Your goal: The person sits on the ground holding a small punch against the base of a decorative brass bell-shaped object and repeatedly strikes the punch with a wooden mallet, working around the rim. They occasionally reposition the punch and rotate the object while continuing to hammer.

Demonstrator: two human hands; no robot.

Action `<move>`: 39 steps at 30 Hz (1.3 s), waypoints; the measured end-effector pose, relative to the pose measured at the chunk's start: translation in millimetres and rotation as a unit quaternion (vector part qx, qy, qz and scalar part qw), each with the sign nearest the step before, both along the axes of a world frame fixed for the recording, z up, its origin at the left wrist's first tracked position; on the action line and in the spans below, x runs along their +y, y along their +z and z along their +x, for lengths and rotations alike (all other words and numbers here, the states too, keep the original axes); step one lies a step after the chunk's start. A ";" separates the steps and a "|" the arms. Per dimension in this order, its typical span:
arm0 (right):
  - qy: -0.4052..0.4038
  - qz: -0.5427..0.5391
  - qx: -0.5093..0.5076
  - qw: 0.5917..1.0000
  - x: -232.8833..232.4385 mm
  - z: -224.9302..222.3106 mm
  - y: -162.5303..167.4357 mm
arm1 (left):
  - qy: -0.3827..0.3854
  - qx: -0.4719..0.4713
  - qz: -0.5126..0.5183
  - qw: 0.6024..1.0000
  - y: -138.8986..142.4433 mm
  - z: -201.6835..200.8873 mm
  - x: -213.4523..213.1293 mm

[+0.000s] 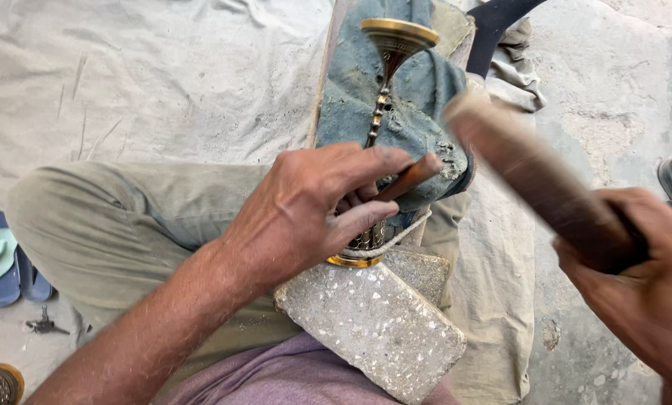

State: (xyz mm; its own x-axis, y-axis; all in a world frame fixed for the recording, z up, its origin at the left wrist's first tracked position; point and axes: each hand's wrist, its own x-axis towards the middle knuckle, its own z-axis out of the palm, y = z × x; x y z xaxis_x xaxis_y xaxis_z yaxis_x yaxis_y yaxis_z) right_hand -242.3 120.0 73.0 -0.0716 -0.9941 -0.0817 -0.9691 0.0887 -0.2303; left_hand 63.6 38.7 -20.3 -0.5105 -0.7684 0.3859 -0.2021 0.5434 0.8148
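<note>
Two hands busy: left hand (pixel 306 206) pinching thin brown metal punch (pixel 407 180) against tall engraved brass goblet (pixel 384 90) on blue-grey padded cloth (pixel 418 90); right hand (pixel 643 285) clenched around blurred wooden mallet (pixel 538 180), raised. Engraving seemingly midway, finish unclear.

Chisel (pixel 407 178) and mallet (pixel 538 180) in hands

Dusty cloth (pixel 148 82) covers the concrete floor (pixel 613 97).
</note>
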 end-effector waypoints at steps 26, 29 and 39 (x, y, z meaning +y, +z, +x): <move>-0.108 0.203 -0.001 0.973 -0.2 -45.7 -22.2 | -0.069 -0.043 0.025 0.996 6.7 -16.3 -16.6; 0.029 0.123 -0.094 0.987 5.8 -55.6 -24.5 | -0.068 -0.077 0.045 0.994 8.0 -17.4 -18.3; -0.144 0.147 0.047 0.977 31.8 -42.7 -24.4 | -0.041 0.018 -0.008 0.999 4.7 -9.4 -9.7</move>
State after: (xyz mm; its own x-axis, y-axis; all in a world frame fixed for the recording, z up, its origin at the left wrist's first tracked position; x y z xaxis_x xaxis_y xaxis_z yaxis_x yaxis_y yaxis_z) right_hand -285.0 151.8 48.6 -0.3668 -0.8659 -0.3400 -0.9094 0.4108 -0.0653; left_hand 54.2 29.1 -15.6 -0.5572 -0.7177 0.4177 -0.1260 0.5703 0.8118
